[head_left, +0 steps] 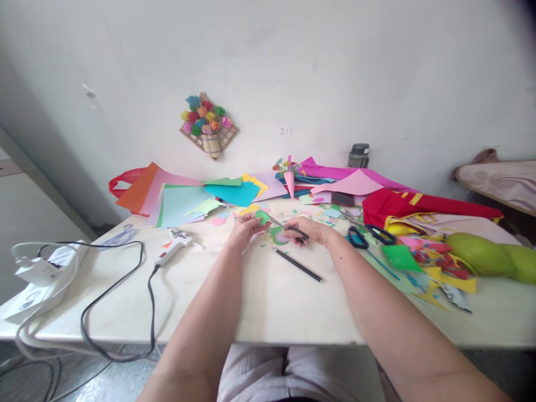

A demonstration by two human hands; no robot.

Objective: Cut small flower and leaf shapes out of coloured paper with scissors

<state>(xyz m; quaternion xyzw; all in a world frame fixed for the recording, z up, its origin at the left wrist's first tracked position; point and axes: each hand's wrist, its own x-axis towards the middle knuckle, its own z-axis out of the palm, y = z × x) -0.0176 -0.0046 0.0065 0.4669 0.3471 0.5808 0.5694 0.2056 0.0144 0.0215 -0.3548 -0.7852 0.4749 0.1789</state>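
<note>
Between the fingers of my left hand [246, 228] is a small piece of green paper [262, 216]. My right hand [312, 230] grips a pair of dark-handled scissors [296, 231], whose blades reach left to the green paper. Whether the blades touch or cut the paper is too small to tell. Colourful paper scraps [280, 237] lie on the table under and around both hands. Nearer to me, a black pencil [298, 265] rests slantwise on the table.
Left stand a white glue gun [172, 249] with a black cord and a power strip [54, 273]. Coloured sheets [184, 201] and a pink paper cone [289, 183] line the back. At right lie other scissors [358, 237], a scrap heap [435, 257] and green fruit-like objects [477, 254].
</note>
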